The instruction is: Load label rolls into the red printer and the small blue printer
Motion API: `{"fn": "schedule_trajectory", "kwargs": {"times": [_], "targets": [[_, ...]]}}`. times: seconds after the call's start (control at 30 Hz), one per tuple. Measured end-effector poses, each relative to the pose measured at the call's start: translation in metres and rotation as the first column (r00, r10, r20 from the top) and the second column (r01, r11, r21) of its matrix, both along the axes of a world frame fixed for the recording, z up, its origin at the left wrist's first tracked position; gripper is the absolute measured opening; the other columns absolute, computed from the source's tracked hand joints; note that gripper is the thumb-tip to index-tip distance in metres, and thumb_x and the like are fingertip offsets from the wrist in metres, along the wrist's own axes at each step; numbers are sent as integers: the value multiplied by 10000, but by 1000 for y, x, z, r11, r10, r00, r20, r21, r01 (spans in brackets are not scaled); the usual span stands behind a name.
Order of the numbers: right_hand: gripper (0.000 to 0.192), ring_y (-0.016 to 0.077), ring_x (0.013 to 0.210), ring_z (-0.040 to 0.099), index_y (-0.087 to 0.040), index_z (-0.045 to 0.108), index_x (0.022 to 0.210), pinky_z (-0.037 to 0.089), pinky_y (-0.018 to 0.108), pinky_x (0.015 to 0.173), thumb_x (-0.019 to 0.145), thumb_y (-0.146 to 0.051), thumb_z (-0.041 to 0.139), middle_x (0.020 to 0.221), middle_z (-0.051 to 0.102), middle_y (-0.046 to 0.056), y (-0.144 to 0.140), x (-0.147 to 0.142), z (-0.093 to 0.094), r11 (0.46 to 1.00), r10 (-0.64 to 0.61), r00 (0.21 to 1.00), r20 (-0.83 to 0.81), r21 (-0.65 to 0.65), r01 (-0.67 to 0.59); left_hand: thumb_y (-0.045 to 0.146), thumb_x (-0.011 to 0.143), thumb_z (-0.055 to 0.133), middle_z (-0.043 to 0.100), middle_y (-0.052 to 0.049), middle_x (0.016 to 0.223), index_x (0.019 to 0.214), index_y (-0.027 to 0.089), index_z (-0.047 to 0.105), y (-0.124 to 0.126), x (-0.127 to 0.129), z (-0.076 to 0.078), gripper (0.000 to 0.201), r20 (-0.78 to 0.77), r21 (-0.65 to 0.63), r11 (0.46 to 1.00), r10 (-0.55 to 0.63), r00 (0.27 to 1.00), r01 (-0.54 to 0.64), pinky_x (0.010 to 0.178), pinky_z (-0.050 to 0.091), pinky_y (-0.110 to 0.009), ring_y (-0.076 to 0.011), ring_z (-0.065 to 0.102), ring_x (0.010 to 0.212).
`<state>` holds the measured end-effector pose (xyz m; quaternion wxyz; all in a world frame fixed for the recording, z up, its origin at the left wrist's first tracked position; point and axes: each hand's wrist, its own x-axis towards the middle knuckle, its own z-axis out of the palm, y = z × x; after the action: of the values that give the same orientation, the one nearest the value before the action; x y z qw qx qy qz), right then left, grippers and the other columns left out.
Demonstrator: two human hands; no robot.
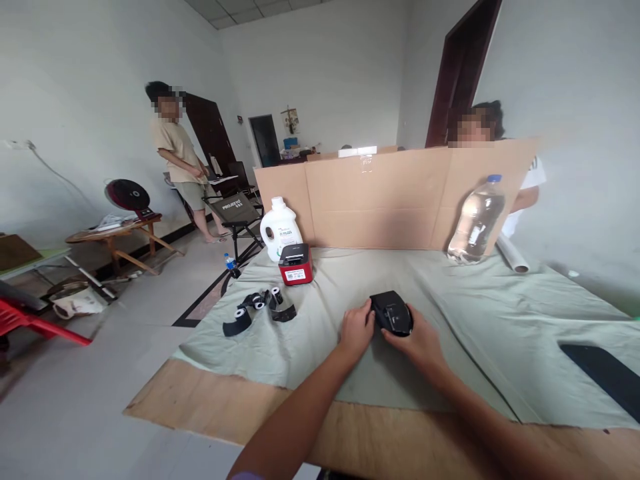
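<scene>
Between my two hands is a small black boxy device (pixel 393 312) with a rounded end and a glossy panel on top; it looks like a portable printer. My left hand (pixel 357 330) grips its left side, thumb and fingers pressed to the edge. Around the right and near side curls my right hand (pixel 417 340). The fingers behind the device are partly hidden. Farther left, several small rolls of black strip (pixel 239 323) with white cores lie partly unwound on the cloth. Behind them stands a red and black box-shaped machine (pixel 296 265) with a white label.
A pale green cloth (pixel 330 373) covers most of the wooden table (pixel 210 393). At the back stand a white jug (pixel 280 230), a cardboard screen (pixel 370 200) and a large clear bottle (pixel 477 220). A dark flat object (pixel 603 373) lies right. Two people are beyond the table.
</scene>
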<state>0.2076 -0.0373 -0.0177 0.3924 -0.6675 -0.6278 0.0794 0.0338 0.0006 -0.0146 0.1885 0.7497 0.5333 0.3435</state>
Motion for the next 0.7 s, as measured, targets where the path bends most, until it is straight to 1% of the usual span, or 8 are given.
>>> {"fn": "schedule_trajectory", "kwargs": {"times": [0.07,0.13,0.27,0.37,0.43,0.53,0.6,0.7], "targets": [[800,371,1097,608,-142,465,1336,500,482,901,704,-576,691,1174,628,189,-7,-11,-6,998,18,1000,-6,67,-18,259,990,427,715,-121,1256,1388,172,610,6,-1,-7,446,71,-1,999,-43,997,43,1051,504,-394,-256,694,1115],[812,367,1097,588,-122,428,1339,504,475,898,716,-569,695,1167,585,193,-11,-17,-11,994,9,1000,15,111,-10,230,979,432,706,-94,1276,1390,195,611,10,0,-13,450,153,-11,996,-87,984,89,1032,524,-374,-236,704,1104],[808,358,1071,581,-126,369,1381,503,475,884,761,-542,679,1161,538,173,-14,-17,-17,992,-25,995,93,125,13,193,956,447,685,-84,1301,1404,178,591,14,2,-17,471,262,-33,987,-146,954,160,1042,526,-379,-223,710,1104],[826,351,1036,584,-130,343,1415,500,464,863,774,-521,685,1165,529,171,-13,-14,-20,995,-35,987,154,102,19,205,957,459,683,-82,1307,1388,175,607,14,3,-16,456,309,-48,985,-146,940,168,1055,521,-391,-224,697,1141],[846,362,1056,566,-136,347,1422,479,477,897,765,-535,701,1166,540,171,-11,-11,-21,994,-34,979,200,113,11,203,950,477,685,-77,1311,1374,183,621,14,3,-17,448,348,-49,984,-143,926,170,1067,513,-392,-221,686,1166],[906,391,1105,529,-130,355,1430,439,505,944,732,-574,726,1178,560,183,-8,-6,-23,992,-37,967,253,125,6,162,920,507,717,-75,1266,1341,186,646,18,4,-21,444,423,-56,981,-145,895,186,1048,523,-385,-207,705,1111],[960,395,1108,527,-117,341,1455,436,503,937,712,-579,737,1201,560,197,-6,-3,-24,996,-27,966,257,91,4,148,901,533,748,-80,1196,1287,176,678,23,5,-25,414,473,-85,978,-128,872,190,991,552,-378,-202,724,1030],[1067,403,1135,533,-111,284,1514,438,500,939,675,-573,756,1241,552,213,-4,3,-22,1000,19,971,237,-7,-17,153,865,604,770,-103,1113,1150,141,733,30,6,-27,313,520,-174,971,-53,852,166,925,570,-368,-208,726,962]]}}
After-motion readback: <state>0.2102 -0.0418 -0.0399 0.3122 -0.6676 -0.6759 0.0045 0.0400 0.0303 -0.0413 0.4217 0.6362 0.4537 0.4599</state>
